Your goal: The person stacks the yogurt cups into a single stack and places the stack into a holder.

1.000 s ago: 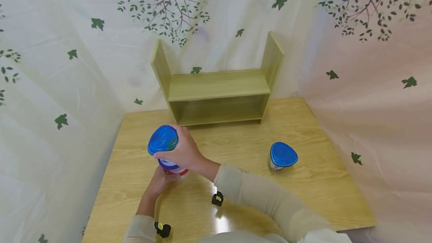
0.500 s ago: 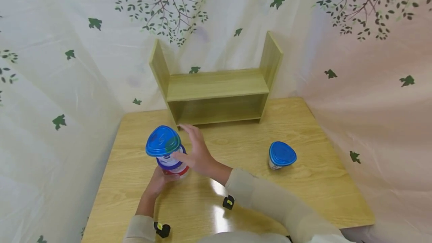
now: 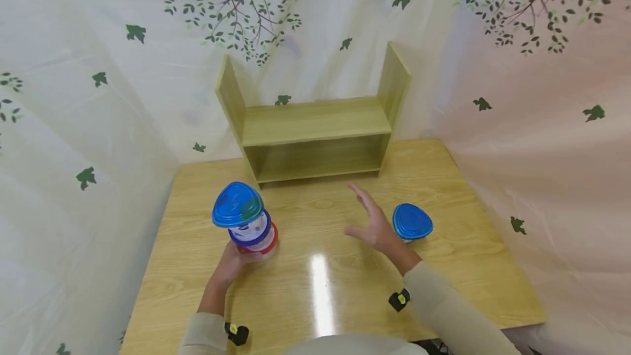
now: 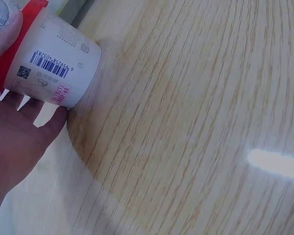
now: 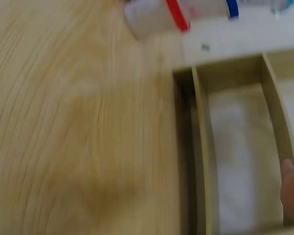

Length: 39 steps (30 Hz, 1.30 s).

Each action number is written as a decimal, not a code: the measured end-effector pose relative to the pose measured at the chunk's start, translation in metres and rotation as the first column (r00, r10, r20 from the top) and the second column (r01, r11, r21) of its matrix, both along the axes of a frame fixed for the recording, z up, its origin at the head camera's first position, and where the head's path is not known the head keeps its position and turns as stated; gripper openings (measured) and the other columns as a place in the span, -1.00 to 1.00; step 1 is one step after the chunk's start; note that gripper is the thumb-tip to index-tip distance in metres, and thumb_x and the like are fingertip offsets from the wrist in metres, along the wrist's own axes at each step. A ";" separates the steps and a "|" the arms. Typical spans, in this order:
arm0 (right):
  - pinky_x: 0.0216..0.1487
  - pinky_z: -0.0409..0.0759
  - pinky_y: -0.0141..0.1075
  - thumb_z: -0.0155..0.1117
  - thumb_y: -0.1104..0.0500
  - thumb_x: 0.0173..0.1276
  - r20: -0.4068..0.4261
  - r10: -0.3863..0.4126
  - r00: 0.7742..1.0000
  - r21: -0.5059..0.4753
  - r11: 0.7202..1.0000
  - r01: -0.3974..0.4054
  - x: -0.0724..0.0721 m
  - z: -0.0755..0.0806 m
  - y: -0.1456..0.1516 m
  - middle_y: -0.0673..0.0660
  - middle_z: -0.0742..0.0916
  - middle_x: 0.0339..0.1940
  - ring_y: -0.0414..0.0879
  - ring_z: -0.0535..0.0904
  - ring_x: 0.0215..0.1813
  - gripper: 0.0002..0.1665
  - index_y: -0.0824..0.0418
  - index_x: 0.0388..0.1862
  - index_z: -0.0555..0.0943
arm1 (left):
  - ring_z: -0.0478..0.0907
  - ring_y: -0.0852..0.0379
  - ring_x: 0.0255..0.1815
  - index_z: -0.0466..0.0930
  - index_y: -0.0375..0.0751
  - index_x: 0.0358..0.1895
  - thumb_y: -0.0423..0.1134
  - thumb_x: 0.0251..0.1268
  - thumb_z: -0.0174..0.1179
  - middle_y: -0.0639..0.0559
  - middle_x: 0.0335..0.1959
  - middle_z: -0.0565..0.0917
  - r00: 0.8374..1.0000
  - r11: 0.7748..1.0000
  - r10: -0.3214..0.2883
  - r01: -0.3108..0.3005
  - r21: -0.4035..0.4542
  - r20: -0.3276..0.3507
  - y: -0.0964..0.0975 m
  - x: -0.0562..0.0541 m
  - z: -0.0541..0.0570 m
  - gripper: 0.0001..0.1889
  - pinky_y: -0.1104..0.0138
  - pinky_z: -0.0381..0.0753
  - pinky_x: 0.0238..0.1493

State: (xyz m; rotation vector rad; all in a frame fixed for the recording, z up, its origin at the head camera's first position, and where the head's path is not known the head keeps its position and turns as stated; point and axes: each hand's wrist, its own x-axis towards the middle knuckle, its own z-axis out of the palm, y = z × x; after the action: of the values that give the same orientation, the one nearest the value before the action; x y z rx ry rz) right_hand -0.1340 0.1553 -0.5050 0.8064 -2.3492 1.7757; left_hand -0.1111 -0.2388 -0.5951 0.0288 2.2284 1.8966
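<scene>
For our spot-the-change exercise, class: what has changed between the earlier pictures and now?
The right grip has let go of the top blue-lidded tub and moved right, near the lone blue-lidded tub. The left grip still holds the red-lidded bottom tub; all the tubs and the wooden shelf stayed put.

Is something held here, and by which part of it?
The left hand holds the red-lidded bottom tub by its side; the right hand holds nothing.

Three tubs stand stacked at left: a white, red-lidded tub (image 4: 54, 61) at the bottom, a purple-blue-lidded tub (image 3: 263, 240) above, and a rounded-triangular, blue-lidded tub (image 3: 237, 204) on top. A lone blue-lidded tub (image 3: 412, 221) sits at right, its mostly hidden body apparently white.
</scene>
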 end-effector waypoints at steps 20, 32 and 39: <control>0.35 0.04 0.49 0.59 0.22 0.16 0.266 -0.338 0.903 0.431 0.879 0.202 0.024 -0.049 0.153 0.52 0.04 0.58 0.55 -0.05 0.52 0.28 0.28 0.65 -0.07 | 0.16 -0.22 0.52 0.06 -0.01 0.53 -0.28 0.11 0.50 -0.11 0.50 0.28 0.997 0.999 -0.045 0.046 0.014 -0.056 0.002 -0.011 0.000 -0.03 -0.24 0.04 0.48; 0.39 0.17 0.36 0.57 0.30 0.17 0.394 -0.324 0.860 0.208 0.943 0.260 0.022 -0.063 0.154 0.46 0.15 0.57 0.47 0.05 0.53 0.18 0.27 0.62 0.04 | 0.16 -0.19 0.52 0.07 -0.02 0.54 -0.28 0.11 0.51 -0.09 0.50 0.28 1.000 1.000 -0.011 0.011 -0.004 -0.026 0.012 -0.022 0.001 -0.03 -0.21 0.05 0.50; 0.41 0.12 0.37 0.58 0.30 0.15 0.406 -0.363 0.839 0.188 0.931 0.312 0.022 -0.067 0.153 0.46 0.17 0.56 0.46 0.04 0.54 0.16 0.27 0.60 0.08 | 0.14 -0.22 0.54 0.04 -0.09 0.56 -0.38 0.13 0.48 -0.16 0.52 0.26 1.000 1.000 0.000 0.000 0.017 -0.001 0.020 -0.022 0.012 -0.02 -0.19 0.03 0.51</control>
State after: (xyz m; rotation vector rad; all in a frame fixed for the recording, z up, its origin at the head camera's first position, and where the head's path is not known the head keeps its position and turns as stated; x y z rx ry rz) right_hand -0.1121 0.3079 -0.5721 -0.0310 -2.6633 1.8175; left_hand -0.1333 -0.2190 -0.5830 0.0327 2.2133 1.9160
